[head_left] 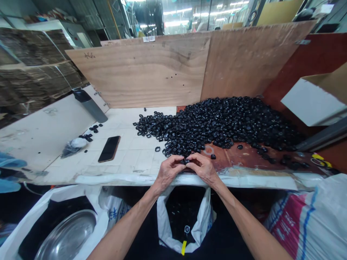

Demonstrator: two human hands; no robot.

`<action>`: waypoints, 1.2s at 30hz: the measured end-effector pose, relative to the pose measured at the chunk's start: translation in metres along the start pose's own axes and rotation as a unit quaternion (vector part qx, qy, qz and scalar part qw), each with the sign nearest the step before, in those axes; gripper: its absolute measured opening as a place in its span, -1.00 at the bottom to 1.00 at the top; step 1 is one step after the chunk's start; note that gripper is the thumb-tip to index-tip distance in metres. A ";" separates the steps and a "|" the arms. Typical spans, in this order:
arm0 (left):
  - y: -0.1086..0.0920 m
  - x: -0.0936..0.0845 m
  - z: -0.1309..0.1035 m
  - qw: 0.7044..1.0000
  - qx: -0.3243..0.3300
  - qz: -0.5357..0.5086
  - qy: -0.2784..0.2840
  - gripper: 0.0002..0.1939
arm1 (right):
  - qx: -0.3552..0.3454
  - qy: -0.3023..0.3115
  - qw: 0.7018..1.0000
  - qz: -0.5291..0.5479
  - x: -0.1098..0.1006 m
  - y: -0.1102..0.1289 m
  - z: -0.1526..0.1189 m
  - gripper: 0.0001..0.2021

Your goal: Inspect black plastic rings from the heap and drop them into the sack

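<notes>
Between the fingertips of both hands is a small black ring-like plastic part (185, 161), held just above the table's front edge. My left hand (169, 169) pinches it from the left, thumb and forefinger closed. From the other side my right hand (203, 168) grips it in the same way. My fingers cover much of the part, so its exact shape is hard to make out. Right behind the hands spreads a large heap of similar black parts (230, 121). An open white woven sack (204, 220) with dark contents sits below the hands.
A phone (109, 148) lies on the left of the table (130, 159), with a grey bottle (90, 104) behind it. Plywood boards (151, 72) wall the back. Yellow-handled scissors (321, 161) lie at right. A metal bowl (69, 236) sits in a left sack.
</notes>
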State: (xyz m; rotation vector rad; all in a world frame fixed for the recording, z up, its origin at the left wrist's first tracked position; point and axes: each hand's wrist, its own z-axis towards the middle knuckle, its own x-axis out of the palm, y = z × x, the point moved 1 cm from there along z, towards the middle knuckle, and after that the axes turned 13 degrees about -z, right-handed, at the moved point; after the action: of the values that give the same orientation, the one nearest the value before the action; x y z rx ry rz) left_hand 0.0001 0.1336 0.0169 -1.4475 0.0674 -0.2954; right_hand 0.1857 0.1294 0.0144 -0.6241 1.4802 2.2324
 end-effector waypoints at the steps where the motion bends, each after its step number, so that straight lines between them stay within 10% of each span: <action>1: 0.000 0.001 -0.001 1.000 0.008 0.003 -0.002 -0.72 | -0.007 -0.003 1.000 -0.010 -0.001 0.002 0.000 -0.86; 18: -0.004 0.005 -0.005 0.998 0.048 0.037 0.009 -0.81 | -0.040 0.010 0.998 -0.053 0.002 0.010 -0.002 -0.86; 29: -0.008 0.001 -0.004 0.999 -0.037 -0.013 0.003 -0.76 | -0.127 -0.015 0.992 -0.004 -0.008 0.013 0.005 -0.94; 36: -0.004 0.003 -0.005 0.998 0.042 0.031 0.031 -0.83 | -0.043 0.001 0.999 -0.006 -0.002 0.009 0.001 -0.86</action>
State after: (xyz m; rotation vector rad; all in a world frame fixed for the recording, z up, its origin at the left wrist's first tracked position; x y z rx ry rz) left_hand 0.0008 0.1278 0.0205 -1.3499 0.1479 -0.2893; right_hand 0.1822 0.1265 0.0221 -0.6588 1.3836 2.2967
